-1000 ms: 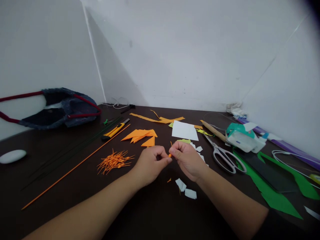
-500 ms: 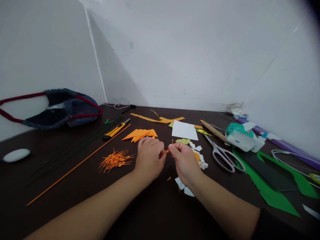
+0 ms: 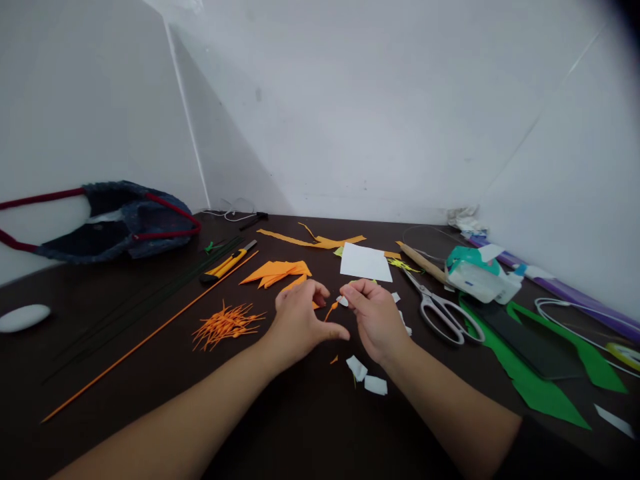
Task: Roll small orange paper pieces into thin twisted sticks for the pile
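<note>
My left hand [image 3: 300, 323] hovers over the dark table [image 3: 150, 400] with thumb and fingers spread apart, holding nothing. My right hand [image 3: 376, 317] pinches a small white scrap with a thin orange paper stamen [image 3: 331, 310] hanging from it toward the left hand. A pile of several finished orange stamens [image 3: 226, 321] lies to the left of my left hand. Folded orange paper pieces [image 3: 278, 271] lie just beyond the hands. White paper scraps [image 3: 367, 375] lie near my right wrist.
Scissors [image 3: 440, 307], a white sheet [image 3: 365, 262], a wooden stick [image 3: 423, 262], a tape dispenser [image 3: 477, 272] and green paper [image 3: 540, 380] lie at the right. A long orange rod [image 3: 145, 340], dark wires, a yellow knife [image 3: 227, 262] and a dark bag [image 3: 115, 223] are left.
Both hands pinched the orange piece together before; now my left hand has let go and opened, and the orange stamen hangs from my right hand's pinch.
</note>
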Action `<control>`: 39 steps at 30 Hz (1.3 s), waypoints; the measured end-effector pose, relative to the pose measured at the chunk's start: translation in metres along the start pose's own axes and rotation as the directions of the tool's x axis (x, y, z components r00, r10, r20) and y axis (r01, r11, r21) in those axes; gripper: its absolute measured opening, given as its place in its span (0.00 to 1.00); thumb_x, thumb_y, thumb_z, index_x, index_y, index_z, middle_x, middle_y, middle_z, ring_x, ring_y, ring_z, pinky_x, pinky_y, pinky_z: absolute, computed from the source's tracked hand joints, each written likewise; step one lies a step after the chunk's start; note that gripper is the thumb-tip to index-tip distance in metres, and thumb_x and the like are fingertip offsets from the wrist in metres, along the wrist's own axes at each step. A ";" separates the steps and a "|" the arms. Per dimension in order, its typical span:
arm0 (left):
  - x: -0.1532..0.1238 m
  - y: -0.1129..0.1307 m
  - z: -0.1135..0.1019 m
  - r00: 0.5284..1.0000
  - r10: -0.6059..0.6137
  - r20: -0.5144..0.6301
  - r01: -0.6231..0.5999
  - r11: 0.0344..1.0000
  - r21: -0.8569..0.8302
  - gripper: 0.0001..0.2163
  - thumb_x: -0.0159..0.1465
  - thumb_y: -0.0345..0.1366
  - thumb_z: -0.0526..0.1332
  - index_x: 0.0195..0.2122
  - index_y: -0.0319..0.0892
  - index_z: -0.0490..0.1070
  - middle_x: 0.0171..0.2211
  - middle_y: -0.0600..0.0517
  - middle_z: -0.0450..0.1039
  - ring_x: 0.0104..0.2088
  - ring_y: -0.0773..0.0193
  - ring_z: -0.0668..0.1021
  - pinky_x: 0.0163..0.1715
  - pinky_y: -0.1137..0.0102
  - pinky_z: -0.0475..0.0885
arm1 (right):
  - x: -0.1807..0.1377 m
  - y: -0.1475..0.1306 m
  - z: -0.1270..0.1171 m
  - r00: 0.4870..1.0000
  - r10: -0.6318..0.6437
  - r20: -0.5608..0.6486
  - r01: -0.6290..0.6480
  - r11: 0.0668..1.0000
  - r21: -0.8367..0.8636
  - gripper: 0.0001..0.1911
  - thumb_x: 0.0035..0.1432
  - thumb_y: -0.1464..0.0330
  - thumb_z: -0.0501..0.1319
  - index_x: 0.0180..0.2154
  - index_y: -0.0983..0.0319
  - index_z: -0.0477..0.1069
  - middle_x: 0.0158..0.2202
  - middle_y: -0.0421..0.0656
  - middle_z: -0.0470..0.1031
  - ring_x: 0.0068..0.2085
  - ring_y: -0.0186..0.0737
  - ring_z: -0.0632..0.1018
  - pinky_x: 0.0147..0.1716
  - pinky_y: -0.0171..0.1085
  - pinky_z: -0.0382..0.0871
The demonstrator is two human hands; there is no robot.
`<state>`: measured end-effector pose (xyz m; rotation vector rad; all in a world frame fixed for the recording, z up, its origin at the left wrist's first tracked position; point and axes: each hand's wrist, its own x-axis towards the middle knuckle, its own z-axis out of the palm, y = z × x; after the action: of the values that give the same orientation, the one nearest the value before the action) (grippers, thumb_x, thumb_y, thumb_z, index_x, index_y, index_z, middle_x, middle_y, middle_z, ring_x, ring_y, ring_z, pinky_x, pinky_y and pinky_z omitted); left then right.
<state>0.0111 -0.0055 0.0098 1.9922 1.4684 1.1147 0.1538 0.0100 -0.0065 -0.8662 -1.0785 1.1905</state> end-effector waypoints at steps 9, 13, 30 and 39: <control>-0.004 0.004 -0.005 0.934 -0.032 0.355 0.225 0.824 -0.520 0.12 0.62 0.39 0.52 0.29 0.41 0.72 0.31 0.50 0.72 0.35 0.63 0.70 0.40 0.67 0.61 | -0.004 -0.004 0.000 0.975 0.020 0.223 -0.027 0.999 0.029 0.05 0.49 0.68 0.61 0.25 0.62 0.68 0.19 0.36 0.67 0.23 0.33 0.69 0.29 0.37 0.64; -0.005 0.002 -0.002 0.942 -0.094 0.321 0.255 0.825 -0.505 0.07 0.57 0.37 0.58 0.25 0.40 0.69 0.24 0.55 0.68 0.27 0.67 0.67 0.31 0.71 0.60 | -0.006 -0.004 0.001 0.970 -0.009 0.242 0.005 1.000 0.021 0.05 0.49 0.68 0.62 0.24 0.62 0.68 0.21 0.37 0.68 0.25 0.32 0.69 0.30 0.36 0.64; -0.006 0.007 -0.009 0.930 -0.059 0.363 0.248 0.830 -0.500 0.07 0.57 0.40 0.58 0.29 0.41 0.68 0.26 0.55 0.65 0.28 0.67 0.66 0.30 0.71 0.60 | -0.007 -0.007 -0.001 0.969 -0.023 0.247 0.043 0.996 -0.075 0.03 0.48 0.71 0.62 0.24 0.61 0.71 0.24 0.39 0.72 0.29 0.33 0.71 0.34 0.37 0.64; -0.005 0.000 -0.003 0.946 -0.126 0.298 0.273 0.806 -0.525 0.08 0.54 0.36 0.61 0.21 0.40 0.65 0.20 0.58 0.61 0.24 0.70 0.63 0.27 0.72 0.56 | -0.006 -0.009 0.001 0.967 0.014 0.253 -0.006 1.000 -0.031 0.01 0.46 0.72 0.62 0.25 0.61 0.72 0.28 0.40 0.73 0.31 0.34 0.71 0.36 0.37 0.63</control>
<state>0.0083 -0.0104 0.0098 1.4581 1.0314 1.0096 0.1554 0.0025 0.0006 -0.7558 -1.3024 1.3218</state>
